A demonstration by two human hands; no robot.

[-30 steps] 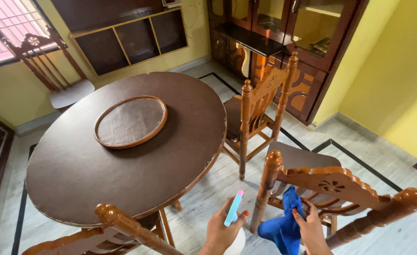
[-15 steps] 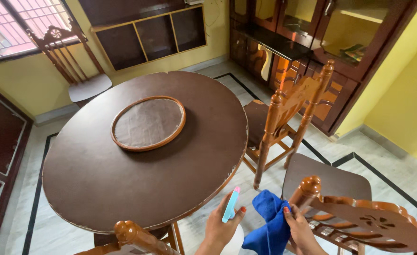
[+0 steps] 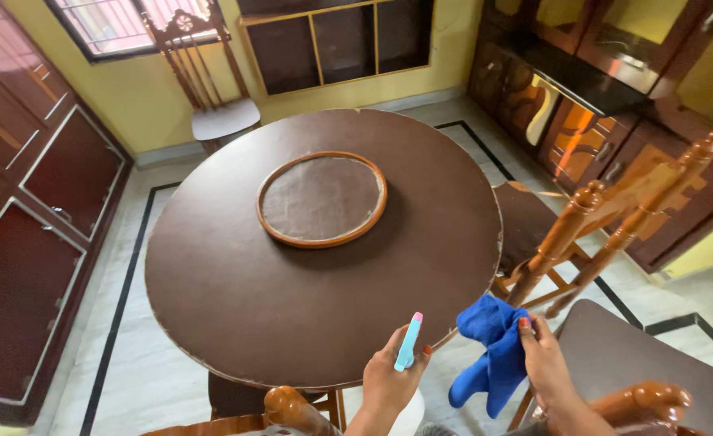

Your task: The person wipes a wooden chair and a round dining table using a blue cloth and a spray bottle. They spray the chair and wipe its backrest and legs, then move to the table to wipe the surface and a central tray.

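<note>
Both hands are now hovering over the round brown table's near edge, the left hand gripping a spray bottle, the right hand clutching a blue cloth.

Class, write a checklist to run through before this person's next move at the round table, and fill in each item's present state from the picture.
1. Left hand grips the spray bottle: ok.
2. Right hand holds the blue cloth: ok.
3. Round table top bare apart from the central turntable: ok.
4. Nozzle aimed at the tabletop: cannot tell.
5. Liquid left in the bottle: cannot tell, its body is hidden.
6. Wooden chair stands apart from the table edge on the right: ok.
</note>
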